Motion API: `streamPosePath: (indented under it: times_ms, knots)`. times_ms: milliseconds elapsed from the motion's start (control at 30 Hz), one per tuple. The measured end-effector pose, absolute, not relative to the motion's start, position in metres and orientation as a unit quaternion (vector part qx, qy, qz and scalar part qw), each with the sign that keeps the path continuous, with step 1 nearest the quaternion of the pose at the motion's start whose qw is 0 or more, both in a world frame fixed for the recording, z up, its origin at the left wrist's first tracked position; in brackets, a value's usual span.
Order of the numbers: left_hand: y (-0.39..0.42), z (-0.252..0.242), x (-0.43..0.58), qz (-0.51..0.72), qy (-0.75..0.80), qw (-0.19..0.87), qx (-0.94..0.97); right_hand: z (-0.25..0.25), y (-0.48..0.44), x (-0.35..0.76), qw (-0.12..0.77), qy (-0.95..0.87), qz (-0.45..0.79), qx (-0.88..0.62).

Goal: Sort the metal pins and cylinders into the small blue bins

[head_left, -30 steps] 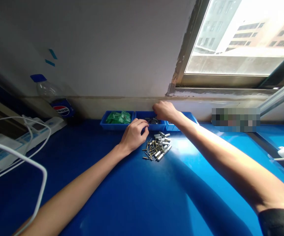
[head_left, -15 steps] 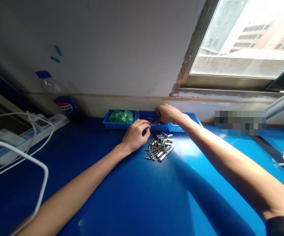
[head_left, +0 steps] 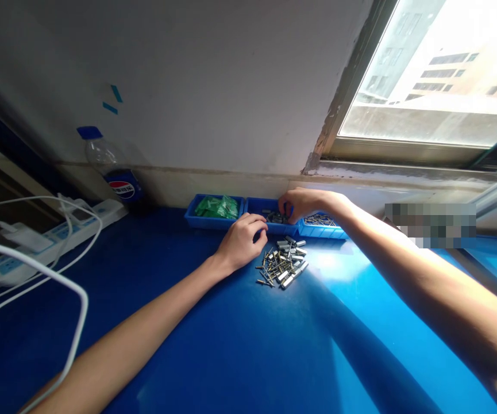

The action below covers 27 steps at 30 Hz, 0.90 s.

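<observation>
My right hand (head_left: 304, 202) reaches down into the middle blue bin (head_left: 280, 228), its thumb and fingers curled together among small dark metal pieces (head_left: 276, 218). The fingertips are partly hidden, so whatever they pinch does not show. At the front of that bin, my left hand (head_left: 240, 242) rests on the table with fingers bent and the thumb close to the index finger. Anything in that pinch is too small to make out. Just right of the left hand lies a loose pile of metal hex standoffs and thin screw-like pins (head_left: 281, 263).
Left of the middle bin, another blue bin (head_left: 205, 223) holds green plastic packets (head_left: 216, 207). The right bin (head_left: 323, 232) holds thin metal pins (head_left: 318, 219). A cola bottle (head_left: 121, 187), a power strip (head_left: 37, 247) and white cables (head_left: 82, 305) are at the left.
My right hand has shifted slightly within the middle bin, its fingers now lower toward the dark pieces. More of the right bin's pins show. My left hand keeps its pose.
</observation>
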<state>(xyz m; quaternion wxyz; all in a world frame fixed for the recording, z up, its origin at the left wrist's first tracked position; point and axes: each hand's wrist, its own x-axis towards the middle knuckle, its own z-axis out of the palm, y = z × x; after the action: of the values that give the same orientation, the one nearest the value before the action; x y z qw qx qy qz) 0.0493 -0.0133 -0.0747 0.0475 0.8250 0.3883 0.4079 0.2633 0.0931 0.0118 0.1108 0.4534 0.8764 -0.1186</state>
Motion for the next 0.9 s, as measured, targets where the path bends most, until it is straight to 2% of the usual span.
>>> streamPosePath:
  times_ms: [100, 267, 633, 800, 900]
  knots:
    - [-0.013, -0.076, 0.049, 0.406, 0.389, 0.050, 0.825, 0.013, 0.095, 0.258, 0.142, 0.874, -0.112, 0.450]
    - [-0.013, -0.076, 0.049, 0.405, 0.391, 0.051, 0.825, 0.011, 0.090, 0.248, 0.155, 0.901, -0.011, 0.406]
    - [-0.015, -0.075, 0.050, 0.405, 0.393, 0.056, 0.823, 0.000, 0.090, 0.258, 0.098, 0.919, -0.089, 0.373]
    - [-0.015, -0.075, 0.050, 0.403, 0.395, 0.060, 0.824, 0.013, 0.091, 0.265, 0.047, 0.904, -0.152, 0.396]
    - [-0.015, -0.071, 0.049, 0.408, 0.385, 0.063, 0.826, 0.028, 0.079, 0.277, -0.040, 0.898, -0.136, 0.417]
